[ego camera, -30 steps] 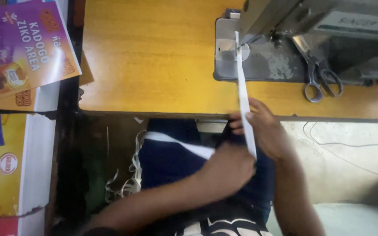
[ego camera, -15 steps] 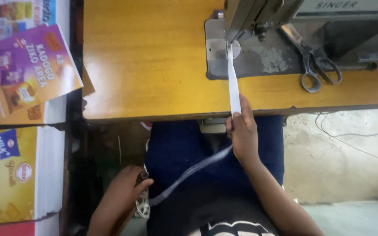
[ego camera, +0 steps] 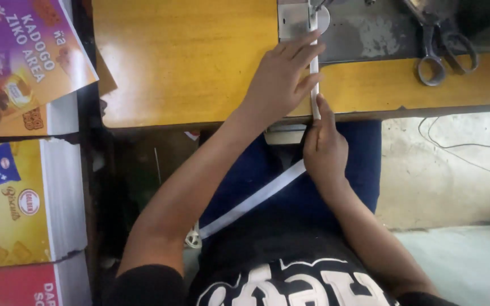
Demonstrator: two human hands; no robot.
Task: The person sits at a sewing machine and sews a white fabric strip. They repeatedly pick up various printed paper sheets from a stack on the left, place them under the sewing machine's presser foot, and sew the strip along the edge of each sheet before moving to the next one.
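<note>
A narrow white fabric strip (ego camera: 256, 198) runs from my lap up over the edge of the yellow wooden table (ego camera: 182, 62) to the metal plate of a sewing machine (ego camera: 293, 20). My left hand (ego camera: 279, 79) lies flat on the table, fingers spread, pressing beside the strip near the plate. My right hand (ego camera: 324, 150) grips the strip at the table's edge, index finger laid along it. Dark blue cloth (ego camera: 279, 187) covers my lap under the strip.
Metal scissors (ego camera: 440, 48) lie on the machine bed at the upper right. Printed cardboard boxes (ego camera: 21, 192) stack at the left, with a purple and orange one (ego camera: 24, 56) on top. A thin cable (ego camera: 460, 147) trails on the concrete floor at the right.
My left hand rose from beside my lap onto the table next to the strip. My right hand stayed on the strip at the table edge. The view moved closer to the machine.
</note>
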